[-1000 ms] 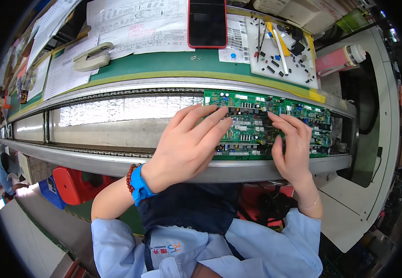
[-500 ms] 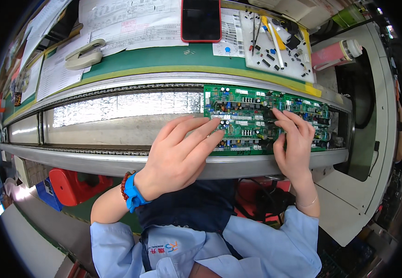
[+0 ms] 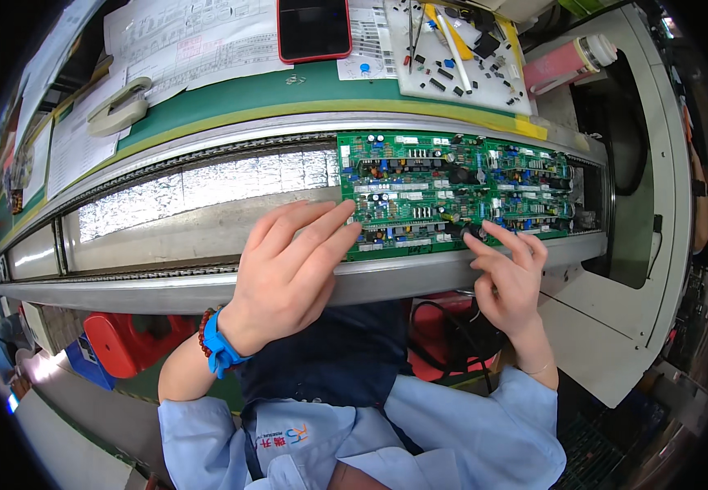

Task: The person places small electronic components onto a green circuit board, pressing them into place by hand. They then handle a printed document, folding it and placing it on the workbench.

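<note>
Green circuit board (image 3: 460, 192) is lying on the metal conveyor rail (image 3: 166, 286), right of frame centre. Left hand (image 3: 292, 265) is resting open, fingertips touching the board's left edge. Right hand (image 3: 509, 273) is loosely open, fingertips touching the board's lower edge, gripping nothing
</note>
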The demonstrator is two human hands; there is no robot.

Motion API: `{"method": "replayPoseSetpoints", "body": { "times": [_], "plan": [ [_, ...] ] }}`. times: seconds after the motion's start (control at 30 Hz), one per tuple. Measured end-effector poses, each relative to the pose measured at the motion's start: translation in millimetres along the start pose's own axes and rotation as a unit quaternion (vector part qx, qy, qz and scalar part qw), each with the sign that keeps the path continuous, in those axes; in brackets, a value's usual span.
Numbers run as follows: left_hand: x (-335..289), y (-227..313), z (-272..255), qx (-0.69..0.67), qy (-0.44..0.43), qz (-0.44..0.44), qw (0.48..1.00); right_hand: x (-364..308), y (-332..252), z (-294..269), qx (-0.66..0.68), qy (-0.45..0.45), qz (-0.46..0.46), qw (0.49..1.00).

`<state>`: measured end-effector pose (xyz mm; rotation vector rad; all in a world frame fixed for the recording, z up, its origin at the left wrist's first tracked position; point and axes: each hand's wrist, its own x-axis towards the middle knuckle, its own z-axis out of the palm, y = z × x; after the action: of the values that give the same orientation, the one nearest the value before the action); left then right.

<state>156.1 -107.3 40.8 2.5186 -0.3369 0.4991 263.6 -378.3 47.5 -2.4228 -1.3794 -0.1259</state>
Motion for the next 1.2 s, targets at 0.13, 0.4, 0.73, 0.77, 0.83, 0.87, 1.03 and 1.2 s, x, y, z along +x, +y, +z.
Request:
{"method": "replayPoseSetpoints", "body": {
  "times": [0.13,0.4,0.73,0.77,0.83,0.87,1.03,1.2],
  "plan": [
    [-1,1,0,0.004,-0.001,-0.005,1.000,1,2,1,0.007,0.000,0.002,1.000],
    [-1,1,1,0.003,-0.010,-0.008,1.000,10,5,-4,0.015,0.009,0.026,1.000],
    [5,-1,6,-0.002,-0.020,-0.011,1.000,14,12,2,0.031,-0.010,0.025,0.999],
    [5,-2,7,-0.001,-0.021,-0.010,1.000,14,13,2,0.030,-0.012,0.027,0.999],
    [7,-2,8,-0.002,-0.023,-0.007,1.000,13,15,3,0.028,-0.012,0.027,0.999],
    [8,-2,8,-0.002,-0.024,-0.006,1.000,13,16,2,0.026,-0.011,0.025,0.999],
    [10,-3,8,0.001,-0.034,-0.006,0.999,11,26,-3,0.029,0.038,0.054,0.997],
    [14,-2,11,-0.004,-0.030,-0.004,1.000,10,28,0,0.043,0.026,0.031,0.998]
  ]
}}
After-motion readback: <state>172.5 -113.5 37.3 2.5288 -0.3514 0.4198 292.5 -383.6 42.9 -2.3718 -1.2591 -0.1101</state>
